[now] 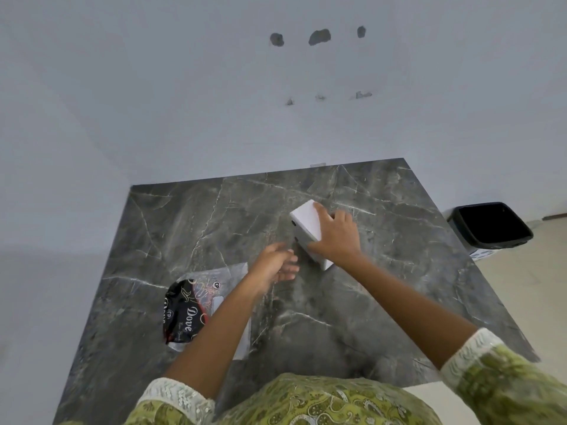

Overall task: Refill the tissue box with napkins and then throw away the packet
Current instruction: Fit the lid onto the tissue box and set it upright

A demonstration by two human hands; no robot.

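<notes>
A white tissue box stands tilted on its side near the middle of the dark marble table. My right hand grips the box from above, fingers over its top and thumb on its near face. My left hand hovers just left of the box with fingers loosely apart and nothing in it. A napkin packet, clear plastic with black "Dove" print, lies flat on the table near the left front, partly hidden under my left forearm.
A black waste bin stands on the floor to the right of the table. A plain grey wall runs behind the table's far edge. My green patterned clothing fills the bottom of the view.
</notes>
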